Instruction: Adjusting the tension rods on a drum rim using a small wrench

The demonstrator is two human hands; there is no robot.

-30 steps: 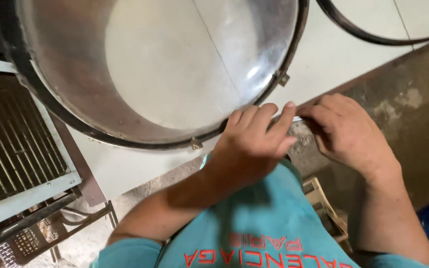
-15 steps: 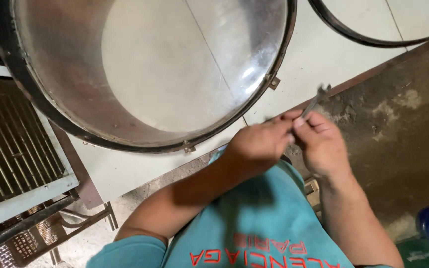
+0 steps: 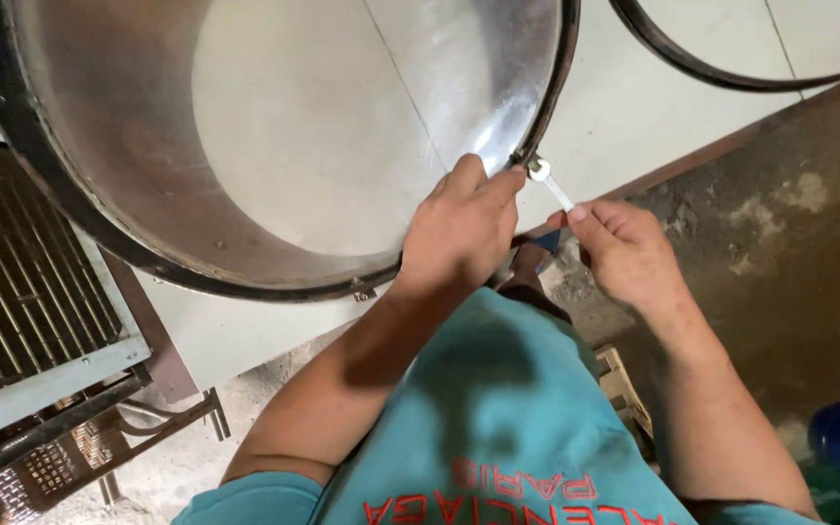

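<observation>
A small wrench [image 3: 553,185] is pinched in the right hand [image 3: 629,253], its head set on a bolt at the drum [image 3: 274,146] rim. The rim beside that bolt is touched by the fingertips of the left hand [image 3: 459,228], curled around nothing.

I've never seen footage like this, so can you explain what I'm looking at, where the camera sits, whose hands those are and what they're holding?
The camera is worn on a person's head and looks down, so you see their own two bare hands and their teal shirt from above. In front of them is a large shiny metal drum with a dark rim, standing on a pale surface. The left hand rests on the drum's rim by a small bracket. The right hand pinches a small flat wrench, its head set on a fastener at that bracket. To the left stands a metal grille, and part of a dark hoop lies at top right.
</observation>
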